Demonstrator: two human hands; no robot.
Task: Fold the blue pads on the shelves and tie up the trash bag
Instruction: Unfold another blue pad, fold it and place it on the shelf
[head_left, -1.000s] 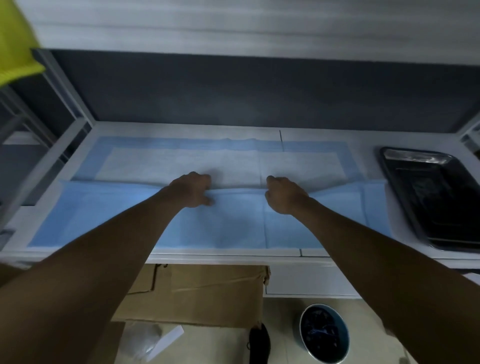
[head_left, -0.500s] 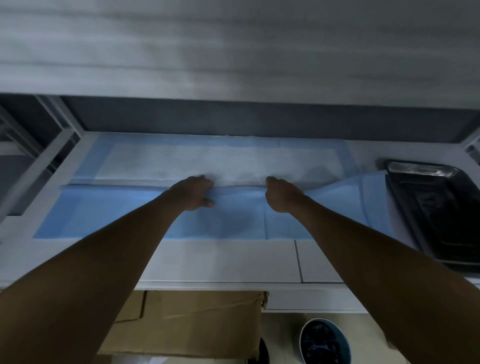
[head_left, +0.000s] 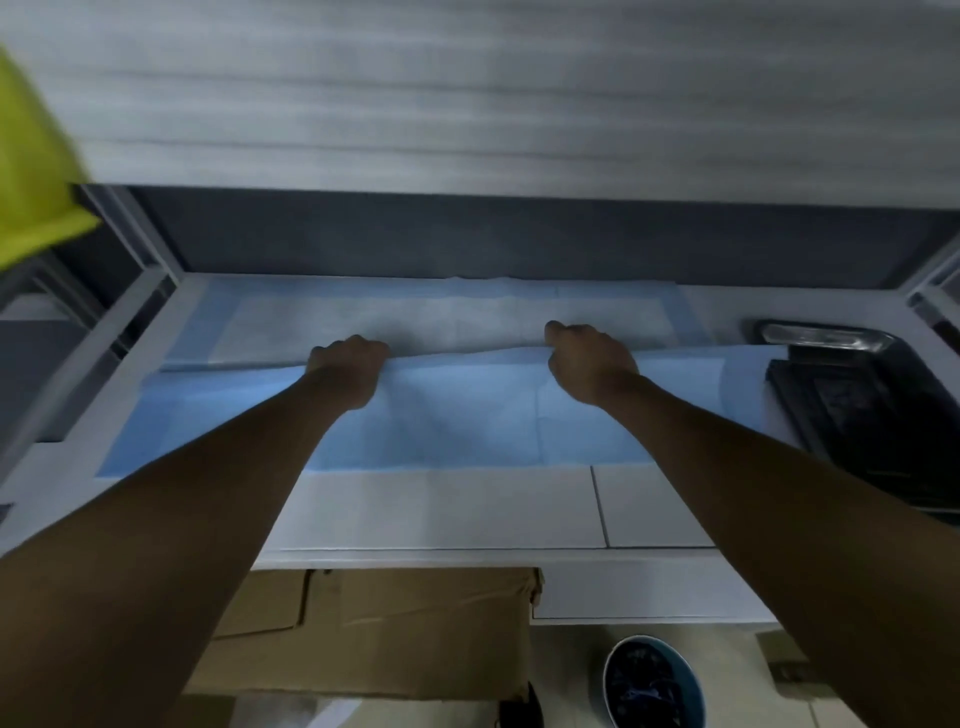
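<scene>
A blue pad (head_left: 467, 415) lies on the white shelf (head_left: 441, 509), its near half turned over towards the back so the blue underside faces up. The white padded side (head_left: 457, 322) shows behind the folded edge. My left hand (head_left: 347, 371) grips the turned-over edge left of the middle, fingers curled over it. My right hand (head_left: 587, 364) grips the same edge right of the middle. A small round bin with a dark trash bag (head_left: 652, 680) stands on the floor below the shelf.
A black metal tray (head_left: 872, 415) sits on the shelf at the right, close to the pad's right end. A brown cardboard box (head_left: 389, 629) stands under the shelf. Something yellow-green (head_left: 31, 171) hangs at the upper left. Another shelf board (head_left: 467, 104) runs overhead.
Both hands have carried the pad's edge farther towards the back of the shelf and moved wider apart. More bare white shelf now shows in front of the pad.
</scene>
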